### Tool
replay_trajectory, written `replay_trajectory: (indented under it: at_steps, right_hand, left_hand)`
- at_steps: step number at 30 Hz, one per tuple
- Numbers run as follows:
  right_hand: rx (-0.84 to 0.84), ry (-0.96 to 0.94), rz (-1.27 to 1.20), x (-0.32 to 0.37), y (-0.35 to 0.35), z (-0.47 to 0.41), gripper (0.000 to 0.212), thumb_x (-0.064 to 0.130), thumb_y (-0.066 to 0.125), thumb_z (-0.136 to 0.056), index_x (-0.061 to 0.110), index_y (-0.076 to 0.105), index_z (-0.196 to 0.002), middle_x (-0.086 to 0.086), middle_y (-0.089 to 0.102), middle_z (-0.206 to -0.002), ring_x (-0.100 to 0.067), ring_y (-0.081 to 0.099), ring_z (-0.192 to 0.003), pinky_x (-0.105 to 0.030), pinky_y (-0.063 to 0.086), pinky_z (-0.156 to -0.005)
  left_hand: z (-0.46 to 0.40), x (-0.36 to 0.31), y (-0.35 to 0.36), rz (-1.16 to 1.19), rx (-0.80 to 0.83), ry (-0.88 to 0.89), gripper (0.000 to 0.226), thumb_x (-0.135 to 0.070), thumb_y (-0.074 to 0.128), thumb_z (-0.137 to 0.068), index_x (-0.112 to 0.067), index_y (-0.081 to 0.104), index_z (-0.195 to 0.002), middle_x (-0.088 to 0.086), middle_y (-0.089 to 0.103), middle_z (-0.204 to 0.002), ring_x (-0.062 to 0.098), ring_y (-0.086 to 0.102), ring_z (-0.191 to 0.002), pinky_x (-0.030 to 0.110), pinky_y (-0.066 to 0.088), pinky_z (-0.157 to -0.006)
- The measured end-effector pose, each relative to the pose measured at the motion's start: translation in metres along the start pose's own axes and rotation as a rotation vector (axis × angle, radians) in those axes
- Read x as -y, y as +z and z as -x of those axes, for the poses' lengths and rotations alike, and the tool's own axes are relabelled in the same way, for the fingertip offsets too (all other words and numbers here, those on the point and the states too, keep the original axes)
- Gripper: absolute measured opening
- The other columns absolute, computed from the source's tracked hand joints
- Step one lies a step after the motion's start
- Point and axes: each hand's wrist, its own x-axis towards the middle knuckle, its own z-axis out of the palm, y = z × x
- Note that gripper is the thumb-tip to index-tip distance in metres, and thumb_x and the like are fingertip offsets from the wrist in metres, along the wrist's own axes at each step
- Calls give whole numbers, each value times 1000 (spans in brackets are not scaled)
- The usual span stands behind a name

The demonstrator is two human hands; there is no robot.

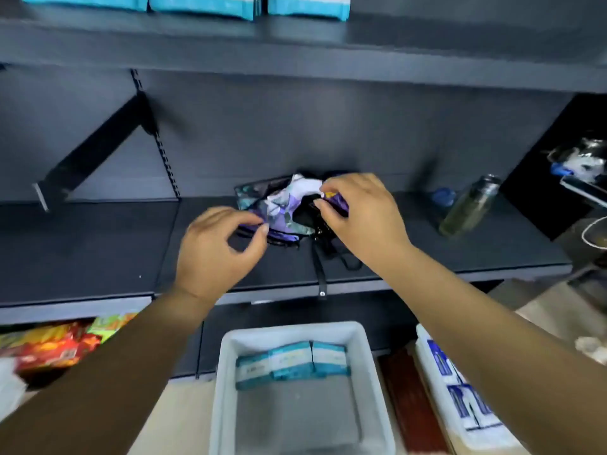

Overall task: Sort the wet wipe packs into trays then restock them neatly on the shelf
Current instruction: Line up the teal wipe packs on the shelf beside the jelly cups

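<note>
Hands, two, on the shelf [98, 251]: left hand [218, 251] and right hand [358, 215], fingers pinching one crumpled purple bag [285, 205]. Three teal wipe packs [292, 361] in one grey tray [226, 389] below.

In front of me, at the far middle, a crumpled purple and white bag [285, 205] lies over some black straps [323, 257], 1 of which hangs past the front edge. To the right, 1 clear bottle [469, 205] lies tilted beside a blue cap [443, 197]. Near left, red and green snack packets [56, 343] sit lower down.
</note>
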Motion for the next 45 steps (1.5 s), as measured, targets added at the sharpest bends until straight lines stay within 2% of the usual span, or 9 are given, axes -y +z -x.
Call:
replay_trajectory:
  at_steps: [7,12,20,24,27,30,35,43,45]
  right_hand:
    - [458,276,-41,-27,95,187,18,23,63,-66,9,72,-72,-7,69,-66,-30,65,-61,-31,54,-59]
    - [989,567,-10,-49,137,303,33,29,50,-92,10,63,-115,-11,63,-117,-30,53,-110,-33,40,-93]
    - [1104,1095,22,-123,194,411,35,30,51,-94,7,59,-119,-14,59,-124,-30,54,-114,-30,40,-90]
    - [1129,1208,5,-158,233,442,30,35,50,-93,9,60,-82,-10,63,-85,-29,55,-110,-25,35,-65]
    - [1041,1203,-25,-170,266,447,39,36,50,-93,7,56,-117,-11,58,-120,-24,50,-118,-23,32,-72]
    - [1017,916,-183,-173,289,444,54,27,58,-90,9,39,-137,-6,41,-141,-20,41,-127,-24,31,-97]
    - [1143,865,-332,-198,314,434,56,20,73,-78,8,48,-126,-8,51,-127,-21,50,-116,-25,38,-95]
    - [1502,610,128,-177,288,446,49,42,68,-79,11,58,-117,-15,57,-120,-31,53,-110,-32,44,-83]
    - [1537,849,-19,-166,279,460,41,35,64,-85,7,59,-115,-16,62,-114,-30,60,-100,-31,47,-78]
  left_hand:
    - [211,35,53,-112,603,-490,40,-42,42,-76,-15,71,-72,5,68,-68,24,64,-62,27,49,-60]
    - [320,25,84,-162,740,-799,66,-58,25,-72,-14,73,-87,6,71,-87,25,64,-84,23,41,-76]
    - [416,45,162,-224,911,-1048,61,-56,31,-89,-11,66,-110,11,69,-104,26,61,-98,27,40,-82]
    - [437,61,201,-254,918,-1158,40,-41,35,-97,-15,62,-112,5,66,-114,25,59,-104,27,39,-79]
    - [447,65,217,-408,980,-1200,42,-45,28,-97,-23,61,-110,-3,65,-113,24,58,-101,25,32,-73]
    - [452,64,219,-473,967,-1194,41,-45,29,-96,-22,62,-103,-3,67,-106,24,59,-95,25,29,-69]
    - [453,65,220,-489,987,-1207,40,-47,30,-96,-23,61,-100,-6,67,-103,23,59,-94,24,27,-69]
    - [457,69,220,-435,1021,-1270,43,-49,27,-95,-24,61,-96,-8,69,-99,21,60,-92,26,30,-68]
    - [455,69,219,-429,1040,-1287,44,-50,25,-95,-25,61,-98,-9,68,-100,21,59,-93,26,31,-69]
